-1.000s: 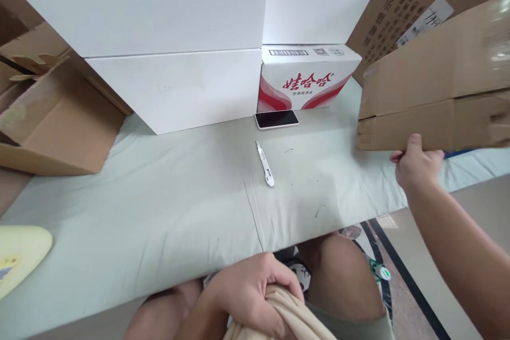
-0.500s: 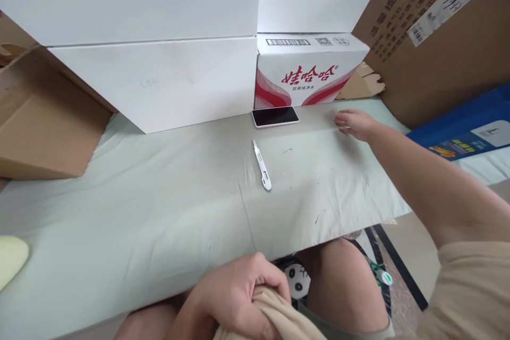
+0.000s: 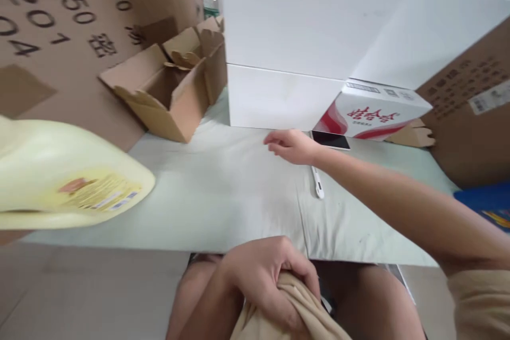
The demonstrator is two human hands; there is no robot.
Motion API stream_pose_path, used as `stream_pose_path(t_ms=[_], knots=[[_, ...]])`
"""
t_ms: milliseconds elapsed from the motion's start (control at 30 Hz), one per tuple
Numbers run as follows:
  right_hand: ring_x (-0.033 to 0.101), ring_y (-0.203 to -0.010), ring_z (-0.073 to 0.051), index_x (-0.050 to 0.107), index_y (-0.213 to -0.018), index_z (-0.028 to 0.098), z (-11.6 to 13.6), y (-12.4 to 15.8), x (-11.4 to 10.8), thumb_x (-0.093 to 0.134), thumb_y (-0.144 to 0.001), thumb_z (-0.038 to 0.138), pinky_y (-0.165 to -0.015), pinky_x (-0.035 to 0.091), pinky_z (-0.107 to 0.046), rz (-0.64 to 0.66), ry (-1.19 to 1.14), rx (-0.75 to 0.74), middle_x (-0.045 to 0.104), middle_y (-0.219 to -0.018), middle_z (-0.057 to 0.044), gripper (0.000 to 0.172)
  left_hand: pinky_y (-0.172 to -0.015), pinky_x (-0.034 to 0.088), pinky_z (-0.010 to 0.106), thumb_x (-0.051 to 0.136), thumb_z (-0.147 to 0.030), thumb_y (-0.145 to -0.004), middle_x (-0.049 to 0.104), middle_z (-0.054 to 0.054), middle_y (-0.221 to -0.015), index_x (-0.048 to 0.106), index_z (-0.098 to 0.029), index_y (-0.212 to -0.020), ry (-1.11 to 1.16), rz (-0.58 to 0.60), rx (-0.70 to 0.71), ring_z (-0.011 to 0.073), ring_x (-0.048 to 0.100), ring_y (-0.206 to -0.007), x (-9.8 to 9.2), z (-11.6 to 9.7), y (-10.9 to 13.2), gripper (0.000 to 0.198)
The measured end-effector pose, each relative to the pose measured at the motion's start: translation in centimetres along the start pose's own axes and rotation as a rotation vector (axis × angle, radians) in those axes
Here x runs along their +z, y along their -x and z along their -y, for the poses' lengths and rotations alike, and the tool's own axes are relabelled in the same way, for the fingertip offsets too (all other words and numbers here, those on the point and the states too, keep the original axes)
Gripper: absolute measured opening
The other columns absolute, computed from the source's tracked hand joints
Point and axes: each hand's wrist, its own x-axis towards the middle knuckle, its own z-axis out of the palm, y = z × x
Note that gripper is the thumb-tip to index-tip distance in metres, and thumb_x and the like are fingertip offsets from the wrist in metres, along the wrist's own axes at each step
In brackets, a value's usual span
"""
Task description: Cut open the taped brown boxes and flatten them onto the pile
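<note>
My left hand (image 3: 271,281) is closed around bunched beige cloth (image 3: 292,308) above my lap, at the near edge of the table. My right hand (image 3: 290,146) reaches across the pale green tablecloth (image 3: 239,191), its fingers loosely bent and apart, with nothing in them. Just right of the wrist lies a dark-screened phone (image 3: 332,139), partly covered by the hand. Nearer to me is a white utility knife (image 3: 317,183), its upper end hidden by my forearm. A white carton with red lettering (image 3: 370,117) stands behind the phone.
Large white boxes (image 3: 282,95) rise along the back. An open cardboard box (image 3: 171,90) stands left of them, beside a large printed carton (image 3: 71,58). A pale yellow jug (image 3: 75,170) fills the left side. At right are a brown carton (image 3: 470,95) and something blue (image 3: 484,202).
The view has swung left, bringing the jug and open cardboard box into sight. My right hand has moved left from beside the carton, past the phone. My left hand still grips the cloth.
</note>
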Motion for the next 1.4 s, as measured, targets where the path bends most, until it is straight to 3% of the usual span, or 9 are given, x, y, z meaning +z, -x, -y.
stream_pose_path(t_ms=[100, 233, 333, 433, 633, 767, 867, 1067, 1400], knots=[[0.073, -0.092, -0.019, 0.073, -0.111, 0.020, 6.8, -3.7, 5.9, 0.058, -0.097, 0.014, -0.093, 0.057, -0.035, 0.098, 0.097, -0.293, 0.076, -0.097, -0.003, 0.021, -0.058, 0.050, 0.019, 0.100, -0.030, -0.048, 0.074, 0.004, -0.077, 0.079, -0.010, -0.086, 0.085, -0.037, 0.059, 0.0139, 0.064, -0.066, -0.7, -0.5, 2.6, 0.047], [0.068, -0.125, -0.022, 0.067, -0.124, 0.018, 13.3, -6.8, 12.1, 0.048, -0.101, 0.014, -0.109, 0.055, -0.036, -0.052, 0.111, -0.549, 0.060, -0.149, -0.008, 0.031, -0.060, 0.052, 0.016, 0.101, -0.026, -0.050, 0.074, 0.003, -0.076, 0.080, -0.009, -0.088, 0.186, -0.044, 0.183, 0.0126, 0.063, -0.065, -1.6, -0.7, 4.7, 0.046], [0.062, -0.137, -0.024, 0.062, -0.132, 0.018, 15.9, -8.4, 14.2, 0.045, -0.103, 0.018, -0.115, 0.054, -0.040, -0.148, 0.092, -0.519, 0.029, -0.174, -0.010, 0.034, -0.067, 0.055, 0.016, 0.101, -0.022, -0.051, 0.074, 0.004, -0.078, 0.080, -0.009, -0.090, 0.210, 0.026, 0.269, 0.0128, 0.065, -0.067, -2.2, -0.7, 5.2, 0.046], [0.063, -0.137, -0.030, 0.064, -0.129, 0.017, 16.4, -9.9, 14.7, 0.046, -0.104, 0.024, -0.114, 0.055, -0.049, -0.133, 0.146, -0.354, 0.020, -0.179, -0.011, 0.032, -0.072, 0.056, 0.017, 0.101, -0.020, -0.054, 0.074, 0.004, -0.080, 0.081, -0.008, -0.092, 0.233, 0.063, 0.316, 0.0129, 0.065, -0.069, -2.5, -0.5, 5.5, 0.045], [0.071, -0.110, -0.028, 0.070, -0.113, 0.018, 13.4, -9.5, 13.4, 0.048, -0.102, 0.026, -0.094, 0.059, -0.044, -0.196, 0.266, -0.328, 0.065, -0.148, -0.010, 0.026, -0.070, 0.056, 0.016, 0.101, -0.022, -0.055, 0.074, 0.004, -0.078, 0.082, -0.008, -0.095, 0.203, 0.034, 0.332, 0.0130, 0.065, -0.067, -2.1, 0.1, 5.7, 0.047], [0.069, -0.079, -0.017, 0.068, -0.091, 0.019, 8.9, -3.1, 10.1, 0.056, -0.097, 0.026, -0.070, 0.051, -0.032, -0.307, 0.218, -0.326, 0.075, -0.107, -0.008, 0.015, -0.071, 0.055, 0.017, 0.099, -0.028, -0.057, 0.074, 0.004, -0.077, 0.080, -0.008, -0.094, 0.121, 0.059, 0.312, 0.0146, 0.067, -0.070, -1.8, -0.1, 4.5, 0.046], [0.063, -0.067, -0.016, 0.055, -0.069, 0.022, 4.2, 4.2, 7.5, 0.064, -0.089, 0.025, -0.059, 0.044, -0.029, -0.373, 0.197, -0.319, 0.067, -0.073, -0.003, 0.022, -0.074, 0.055, 0.018, 0.097, -0.033, -0.062, 0.073, 0.005, -0.079, 0.079, -0.010, -0.093, 0.053, 0.094, 0.265, 0.0156, 0.067, -0.073, -1.4, -0.4, 2.6, 0.043], [0.053, -0.054, -0.009, 0.052, -0.075, 0.023, -2.1, 15.8, 5.1, 0.066, -0.091, 0.019, -0.046, 0.039, -0.020, -0.607, 0.106, -0.218, 0.060, -0.065, 0.005, 0.021, -0.080, 0.055, 0.022, 0.090, -0.040, -0.070, 0.073, 0.001, -0.094, 0.075, -0.018, -0.100, -0.144, 0.250, 0.090, 0.0162, 0.070, -0.082, 0.5, -0.5, -2.9, 0.040], [0.059, -0.056, -0.010, 0.048, -0.103, 0.027, -7.4, 18.0, 5.4, 0.070, -0.090, 0.023, -0.052, 0.047, -0.020, -0.658, -0.190, -0.155, 0.060, -0.073, 0.008, 0.026, -0.091, 0.055, 0.033, 0.089, -0.057, -0.066, 0.072, -0.001, -0.096, 0.072, -0.020, -0.103, -0.303, 0.329, -0.194, 0.0186, 0.068, -0.084, 2.1, 3.3, -10.8, 0.055]])
